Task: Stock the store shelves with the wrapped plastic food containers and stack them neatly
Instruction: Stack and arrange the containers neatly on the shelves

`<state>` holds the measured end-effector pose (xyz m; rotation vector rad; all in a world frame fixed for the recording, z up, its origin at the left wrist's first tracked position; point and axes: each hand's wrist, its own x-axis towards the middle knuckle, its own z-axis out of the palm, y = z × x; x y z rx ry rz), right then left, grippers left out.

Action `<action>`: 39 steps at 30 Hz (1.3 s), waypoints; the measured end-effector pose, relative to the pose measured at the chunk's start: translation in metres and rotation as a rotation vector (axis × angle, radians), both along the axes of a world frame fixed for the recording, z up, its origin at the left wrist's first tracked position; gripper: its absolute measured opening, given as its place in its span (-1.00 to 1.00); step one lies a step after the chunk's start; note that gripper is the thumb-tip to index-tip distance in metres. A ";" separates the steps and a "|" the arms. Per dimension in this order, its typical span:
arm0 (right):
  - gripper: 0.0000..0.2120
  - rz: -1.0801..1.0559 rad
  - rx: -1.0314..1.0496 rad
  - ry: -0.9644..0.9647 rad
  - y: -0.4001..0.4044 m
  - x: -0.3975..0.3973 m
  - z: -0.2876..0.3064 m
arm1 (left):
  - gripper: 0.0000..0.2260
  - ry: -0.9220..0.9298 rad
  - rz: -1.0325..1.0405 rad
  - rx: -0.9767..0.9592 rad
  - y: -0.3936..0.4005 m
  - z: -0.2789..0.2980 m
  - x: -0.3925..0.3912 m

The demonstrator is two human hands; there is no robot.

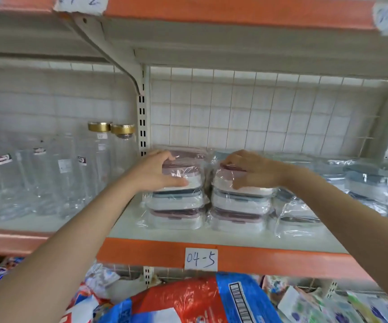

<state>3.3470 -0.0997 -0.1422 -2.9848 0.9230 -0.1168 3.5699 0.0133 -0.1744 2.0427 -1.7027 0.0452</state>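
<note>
Head view shows two side-by-side stacks of wrapped containers on the shelf (127, 226) labelled 04-5. Left hand (159, 171) grips the top pink-lidded container (186, 173) of the left stack; right hand (250, 170) grips the top container (225, 180) of the right stack, fingers curled over it.

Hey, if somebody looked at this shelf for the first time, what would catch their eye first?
Probably the two hands in the middle: the left hand and the right hand each grip the top wrapped container of two side-by-side stacks, the left stack and the right stack. Next, the orange shelf edge with its handwritten paper label reading 04-5. Left of the stacks stand clear jars, two with gold lids.
</note>
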 end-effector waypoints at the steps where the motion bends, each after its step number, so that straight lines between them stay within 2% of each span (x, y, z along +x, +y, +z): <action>1: -0.31 -0.012 0.051 0.007 -0.004 -0.002 0.004 | -0.33 -0.015 -0.003 0.016 0.000 0.001 0.001; 4: -0.17 -0.011 0.140 0.036 -0.012 -0.008 0.007 | -0.28 -0.035 -0.023 0.097 0.004 0.004 0.003; 7: -0.15 -0.014 0.043 0.040 -0.019 -0.011 0.000 | -0.23 -0.040 -0.030 0.153 0.006 0.010 0.001; 14: -0.27 -0.070 -0.109 -0.210 -0.023 -0.005 0.010 | -0.29 0.045 0.071 -0.110 0.007 0.013 0.015; 18: -0.22 -0.176 -0.186 -0.244 -0.042 0.010 0.018 | -0.29 0.036 0.096 -0.126 0.012 0.018 0.022; 23: -0.47 -0.241 -0.140 -0.198 -0.078 0.026 0.021 | -0.30 -0.001 0.115 -0.095 0.019 0.021 0.025; 25: -0.49 -0.250 -0.108 -0.127 -0.083 0.030 0.018 | -0.28 -0.006 0.120 -0.074 0.021 0.020 0.026; 27: -0.47 -0.231 -0.247 -0.090 -0.079 0.032 0.014 | -0.26 -0.016 0.130 -0.063 0.020 0.019 0.026; 30: -0.50 -0.041 -0.427 -0.248 -0.043 0.035 0.007 | -0.26 -0.029 0.169 -0.093 0.021 0.019 0.025; 32: -0.54 0.129 -0.345 -0.279 -0.016 0.042 -0.002 | -0.26 -0.031 0.207 -0.113 0.024 0.019 0.025; 34: -0.45 0.220 -0.153 -0.182 0.004 0.052 -0.016 | -0.25 -0.037 0.231 -0.106 0.030 0.018 0.026; 36: -0.29 0.231 -0.082 -0.027 0.012 0.064 -0.031 | -0.23 -0.057 0.245 -0.087 0.038 0.015 0.027; 38: -0.22 0.217 -0.072 0.004 0.017 0.074 -0.041 | -0.23 -0.065 0.251 -0.095 0.046 0.013 0.028; 39: -0.24 0.219 -0.058 -0.014 0.017 0.079 -0.043 | -0.23 -0.058 0.253 -0.110 0.050 0.014 0.028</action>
